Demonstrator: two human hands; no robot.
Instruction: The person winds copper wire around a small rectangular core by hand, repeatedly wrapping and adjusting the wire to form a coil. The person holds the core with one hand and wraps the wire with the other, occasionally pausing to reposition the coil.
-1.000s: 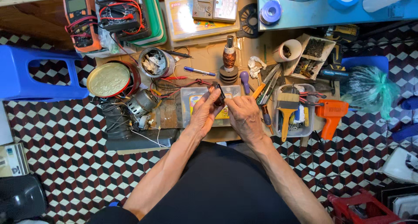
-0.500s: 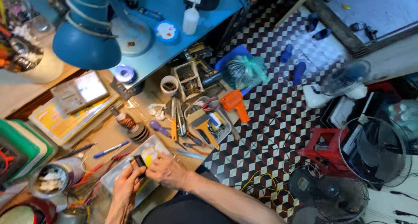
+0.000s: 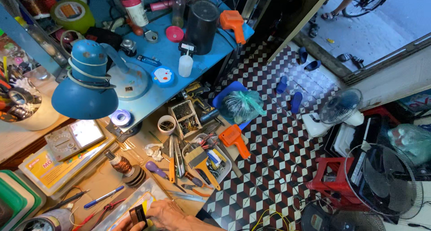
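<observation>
The floor (image 3: 278,154) was tiled in a red, black and white cube pattern. A low wooden bench (image 3: 134,154) stood beside a blue table (image 3: 170,65) that carried a blue desk lamp (image 3: 87,85). A red plastic stool (image 3: 334,184) sat on the tiles near a dark standing fan (image 3: 386,179), with a small white fan (image 3: 339,107) just beyond. Blue slippers (image 3: 294,101) lay near an open doorway (image 3: 372,38), where daylight fell on pale pavement outside.

Cluttered wooden workbench (image 3: 148,151) with paintbrush (image 3: 201,161), copper coil (image 3: 120,163), pen (image 3: 103,197).
</observation>
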